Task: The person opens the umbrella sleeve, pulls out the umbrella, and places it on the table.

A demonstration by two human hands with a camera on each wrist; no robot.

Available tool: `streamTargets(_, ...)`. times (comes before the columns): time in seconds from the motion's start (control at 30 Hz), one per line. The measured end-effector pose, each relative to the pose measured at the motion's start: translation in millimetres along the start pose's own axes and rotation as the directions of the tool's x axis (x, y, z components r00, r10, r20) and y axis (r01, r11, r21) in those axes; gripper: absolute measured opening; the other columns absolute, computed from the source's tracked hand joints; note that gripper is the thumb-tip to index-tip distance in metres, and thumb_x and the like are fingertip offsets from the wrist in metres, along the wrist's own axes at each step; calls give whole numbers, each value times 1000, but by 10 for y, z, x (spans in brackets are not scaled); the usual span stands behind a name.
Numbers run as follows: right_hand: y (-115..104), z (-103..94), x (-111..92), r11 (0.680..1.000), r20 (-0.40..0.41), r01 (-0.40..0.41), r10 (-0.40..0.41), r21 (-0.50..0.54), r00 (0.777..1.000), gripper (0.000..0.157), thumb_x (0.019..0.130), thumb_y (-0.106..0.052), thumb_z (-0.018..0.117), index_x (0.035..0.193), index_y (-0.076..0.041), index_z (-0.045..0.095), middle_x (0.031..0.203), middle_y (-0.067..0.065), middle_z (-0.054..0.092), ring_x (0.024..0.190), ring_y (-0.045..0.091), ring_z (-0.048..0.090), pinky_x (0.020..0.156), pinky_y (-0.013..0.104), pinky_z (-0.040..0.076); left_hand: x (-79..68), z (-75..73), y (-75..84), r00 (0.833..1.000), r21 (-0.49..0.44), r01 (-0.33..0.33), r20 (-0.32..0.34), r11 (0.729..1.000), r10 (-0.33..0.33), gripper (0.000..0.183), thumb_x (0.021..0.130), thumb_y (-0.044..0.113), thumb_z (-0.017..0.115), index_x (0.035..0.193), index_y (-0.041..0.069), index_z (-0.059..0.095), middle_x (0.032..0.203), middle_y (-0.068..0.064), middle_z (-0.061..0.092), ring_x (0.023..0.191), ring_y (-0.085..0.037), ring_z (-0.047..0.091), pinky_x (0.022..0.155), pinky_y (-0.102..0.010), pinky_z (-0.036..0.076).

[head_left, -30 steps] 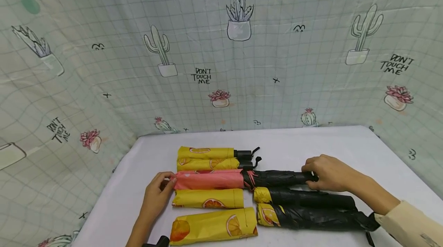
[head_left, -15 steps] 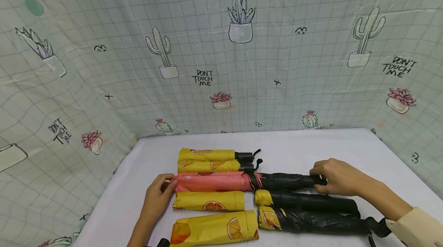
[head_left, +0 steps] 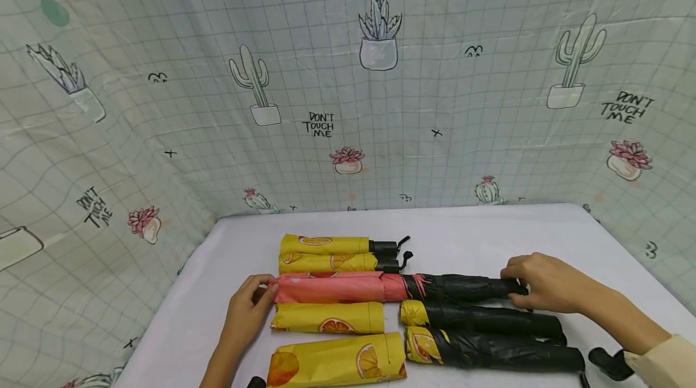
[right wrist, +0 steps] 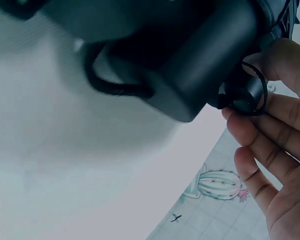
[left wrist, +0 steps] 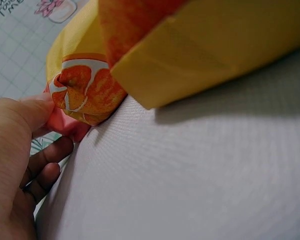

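A long pink fabric sleeve [head_left: 331,288] lies across the middle of the row, with a folded black-and-pink umbrella [head_left: 462,288] sticking out of its right end. My left hand [head_left: 247,309] pinches the sleeve's closed left end. In the left wrist view, thumb and fingers of the left hand [left wrist: 15,140] meet at the pink cloth, partly behind a yellow sleeve. My right hand [head_left: 544,284] holds the umbrella by its handle end. The right wrist view shows that black handle [right wrist: 246,95] with its cord loop between the thumb and fingers.
Two yellow sleeved umbrellas [head_left: 326,245] lie behind the pink one. In front are two yellow orange-print sleeves [head_left: 326,318], [head_left: 337,359], with two bare black folded umbrellas [head_left: 489,320], [head_left: 500,350] to their right. A patterned cloth [head_left: 424,98] hangs behind the white table [head_left: 462,219].
My right hand has moved to the right, drawing the umbrella further out of the pink sleeve; more pink canopy shows at the opening. My left hand keeps hold of the sleeve's end.
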State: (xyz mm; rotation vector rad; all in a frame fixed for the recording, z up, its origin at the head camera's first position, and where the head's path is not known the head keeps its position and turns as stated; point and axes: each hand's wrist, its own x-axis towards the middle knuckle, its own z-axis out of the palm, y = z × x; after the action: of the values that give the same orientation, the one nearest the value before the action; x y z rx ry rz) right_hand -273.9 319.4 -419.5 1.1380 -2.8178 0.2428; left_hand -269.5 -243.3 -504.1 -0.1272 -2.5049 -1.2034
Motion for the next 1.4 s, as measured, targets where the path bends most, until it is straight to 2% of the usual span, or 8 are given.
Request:
streamTargets(0.3, 18, 18, -129, 999, 28, -40, 39, 14, 999, 24, 79, -24, 82, 99, -13, 74, 90, -13, 63, 66, -5, 47, 53, 25, 44, -58, 21, -1, 1000, -8, 25, 9, 1000, -25, 11, 96, 20, 70, 107, 17, 68, 103, 5, 63, 82, -9, 59, 74, -24, 49)
streamTargets(0.6, 56, 7, -219, 999, 16, -38, 38, 4, 999, 26, 78, -23, 84, 99, -10, 75, 89, -14, 62, 66, -5, 46, 54, 25, 44, -82, 20, 12, 998, -17, -52, -27, 998, 52, 9, 96, 17, 70, 104, 16, 69, 99, 4, 64, 78, -9, 58, 70, -23, 47)
streamTargets(0.83, 63, 14, -292, 998, 39, -58, 58, 0, 998, 28, 78, -25, 84, 99, -9, 75, 90, -12, 63, 68, -5, 46, 55, 26, 45, -109, 14, 44, 1000, -22, -30, -4, 999, 30, 10, 97, 20, 69, 106, 16, 69, 102, 4, 64, 81, -9, 59, 73, -23, 48)
streamTargets(1.07, 144, 7, -336, 998, 42, -59, 60, -13, 997, 28, 78, -24, 84, 99, -10, 75, 90, -13, 63, 69, -4, 47, 56, 27, 46, -84, 11, 6, 1000, -3, -13, 15, 1000, 13, 12, 98, 22, 68, 109, 17, 68, 102, 4, 63, 83, -11, 57, 75, -23, 49)
streamTargets(1.4, 198, 10, -325, 997, 25, -66, 67, -35, 997, 25, 78, -23, 84, 98, -12, 74, 90, -14, 62, 73, -2, 50, 60, 29, 50, -29, -42, 49, 1000, 2, -21, 21, 1000, 21, 16, 99, 25, 66, 110, 14, 68, 103, 1, 63, 83, -13, 56, 74, -24, 48)
